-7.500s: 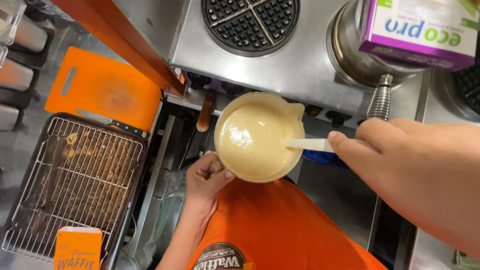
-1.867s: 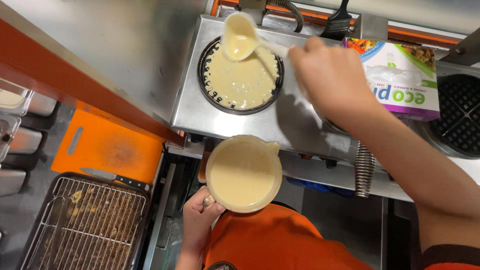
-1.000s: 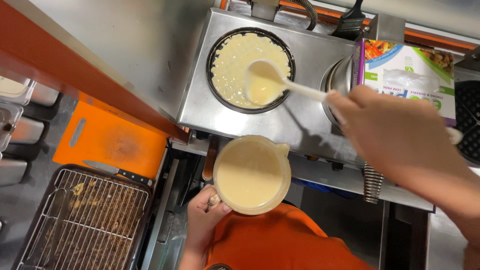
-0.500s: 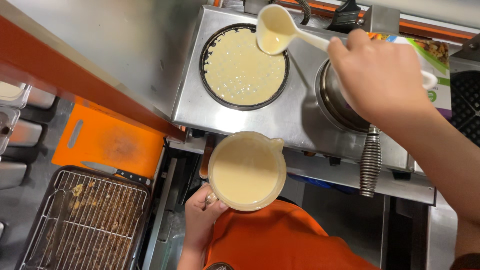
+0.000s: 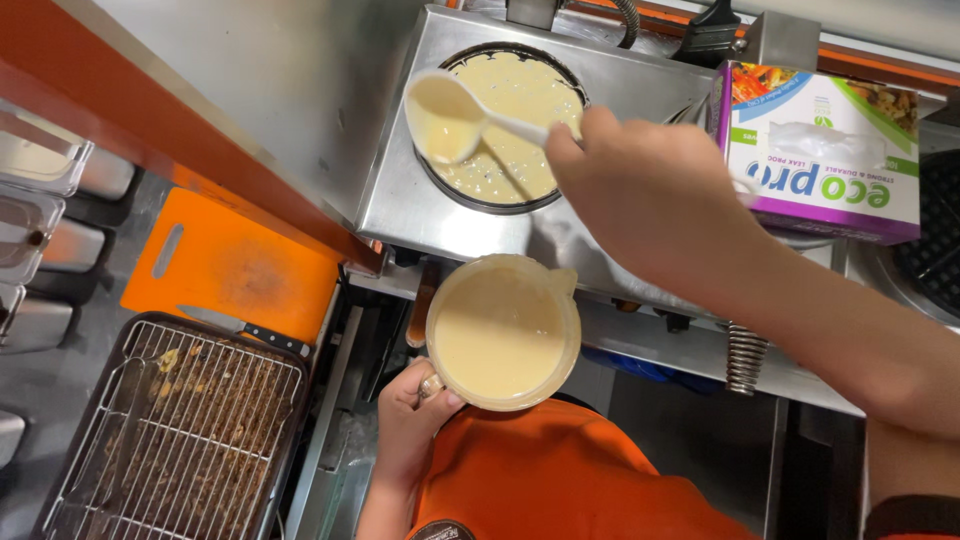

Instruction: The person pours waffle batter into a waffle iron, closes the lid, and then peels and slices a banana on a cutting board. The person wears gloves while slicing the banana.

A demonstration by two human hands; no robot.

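White ladle [image 5: 447, 118] shifted from the far rim of the waffle iron [image 5: 505, 125] to its left edge, right hand [image 5: 650, 205] moved left and nearer, batter now spread across the whole plate, box [image 5: 820, 150] uncovered again

Two bare hands, no gloves. A ring with a pale stone on one finger of the left hand [image 5: 410, 420]. Left forearm bare down to the bottom edge of the picture. Right hand [image 5: 650, 205] plain, without rings or watch; right forearm bare and long, ending in a dark cuff with an orange edge. Bright orange shirt [image 5: 560, 480] across the chest, with a dark round badge at its lower edge.
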